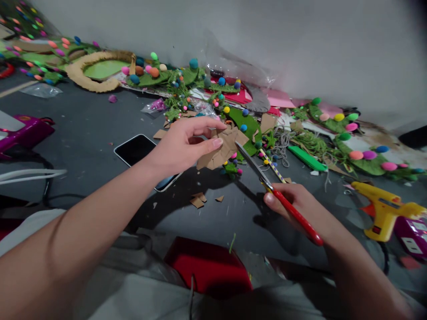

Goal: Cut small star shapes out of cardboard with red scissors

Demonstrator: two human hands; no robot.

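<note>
My left hand (187, 142) pinches a creased piece of brown cardboard (222, 151) above the dark table. In my right hand (293, 204) are red-handled scissors (290, 211), with their blades pointing up and left. The blade tips reach the right edge of the cardboard; whether they cut into it I cannot tell. A phone (135, 149) lies on the table, partly hidden under my left forearm. Small cardboard scraps (198, 200) lie below the held piece.
Green felt pieces with coloured pompoms (160, 78) line the wall, beside a tan ring (90, 84). On the right are a green comb (307, 158), a yellow glue gun (383, 209) and a purple power strip (413, 235). A red surface (208, 266) shows below the table edge.
</note>
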